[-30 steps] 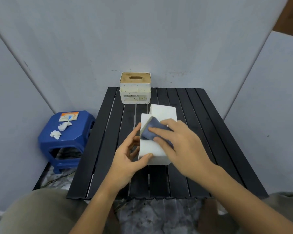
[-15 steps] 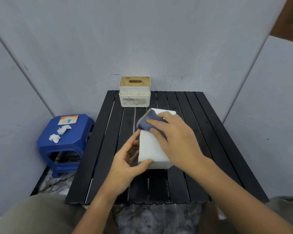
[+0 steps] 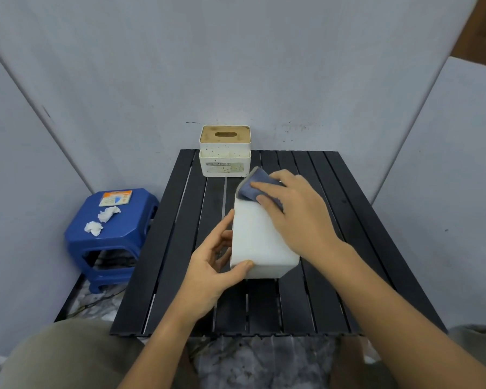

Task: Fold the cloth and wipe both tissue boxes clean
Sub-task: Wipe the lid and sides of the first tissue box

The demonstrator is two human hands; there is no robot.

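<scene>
The blue cloth [image 3: 257,186] is folded into a small pad, so the folding part looks done. It sits under the fingers of the right hand [image 3: 295,217], at the far end of the plain white tissue box [image 3: 260,242]. Those fingers lie flat and mostly straight on top of the cloth, pressing it down on the box; the thumb is hidden, so I cannot tell if it pinches the cloth.

The left hand [image 3: 213,265] holds the same box steady. Its thumb presses the near corner and its fingers lie along the left side, slightly bent.

The box lies on the black slatted table [image 3: 348,248]. Wiping this box seems to be in the middle; how clean it is I cannot tell.

Just past the right fingertips stands the speckled tissue box with a wooden lid [image 3: 225,150]. No hand touches it, so it probably needs wiping next.
</scene>
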